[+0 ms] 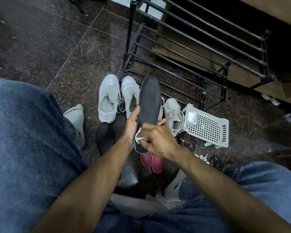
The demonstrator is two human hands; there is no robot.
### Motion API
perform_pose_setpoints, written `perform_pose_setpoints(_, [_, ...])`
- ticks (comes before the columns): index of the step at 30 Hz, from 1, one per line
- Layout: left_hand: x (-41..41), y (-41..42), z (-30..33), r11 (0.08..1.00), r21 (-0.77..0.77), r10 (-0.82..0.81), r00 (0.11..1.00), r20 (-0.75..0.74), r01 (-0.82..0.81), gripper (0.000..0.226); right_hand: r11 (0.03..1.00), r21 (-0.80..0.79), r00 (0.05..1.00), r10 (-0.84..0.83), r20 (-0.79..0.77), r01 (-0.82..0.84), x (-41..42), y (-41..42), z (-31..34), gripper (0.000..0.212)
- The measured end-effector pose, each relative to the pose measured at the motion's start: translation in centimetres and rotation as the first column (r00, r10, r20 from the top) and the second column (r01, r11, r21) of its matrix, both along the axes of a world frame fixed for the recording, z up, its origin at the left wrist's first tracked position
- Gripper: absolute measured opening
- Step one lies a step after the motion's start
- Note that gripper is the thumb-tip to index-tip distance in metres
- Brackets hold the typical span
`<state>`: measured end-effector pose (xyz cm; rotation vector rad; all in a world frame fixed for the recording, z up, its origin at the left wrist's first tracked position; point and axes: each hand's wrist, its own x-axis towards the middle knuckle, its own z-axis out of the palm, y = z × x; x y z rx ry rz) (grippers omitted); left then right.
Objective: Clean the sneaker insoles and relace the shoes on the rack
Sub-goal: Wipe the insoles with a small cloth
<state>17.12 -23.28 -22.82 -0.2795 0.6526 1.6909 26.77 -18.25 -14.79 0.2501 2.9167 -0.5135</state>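
Observation:
My left hand [133, 123] grips a long black insole [149, 100] from below, thumb on its left edge, fingertips showing at its right. My right hand [158, 140] pinches a small white cloth [139, 138] against the heel end of that insole. A second black insole [105, 137] lies on the floor to the left. Two red insoles [152, 161] lie under my hands. A pair of white sneakers [108, 100] stands on the floor ahead, and a third pale sneaker [173, 113] sits to their right.
The black metal shoe rack [191, 46] stands behind the shoes. A white perforated plastic basket [207, 126] lies tipped at the right, with black laces [188, 143] and keys beside it. My jeans-clad knees and socked feet frame the dark stone floor. A plastic bottle lies far right.

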Motion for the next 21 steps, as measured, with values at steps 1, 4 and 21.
perform_pose_setpoints(1, [0.1, 0.1, -0.3, 1.000, 0.006, 0.004, 1.000, 0.006, -0.004, 0.076, 1.000, 0.020, 1.000, 0.007, -0.006, -0.007, 0.2, 0.1, -0.1, 0.026])
perform_pose_setpoints(4, [0.1, 0.0, 0.1, 0.999, 0.030, 0.041, 0.999, 0.015, -0.041, 0.059, 0.979, 0.115, 0.986, -0.166, -0.031, 0.168, -1.3, 1.8, 0.0, 0.023])
perform_pose_setpoints(21, [0.1, -0.1, 0.3, 0.999, -0.006, 0.033, 0.999, -0.004, -0.033, 0.054, 0.950, 0.279, 0.986, -0.158, 0.048, 0.139, -2.1, 2.2, 1.5, 0.021])
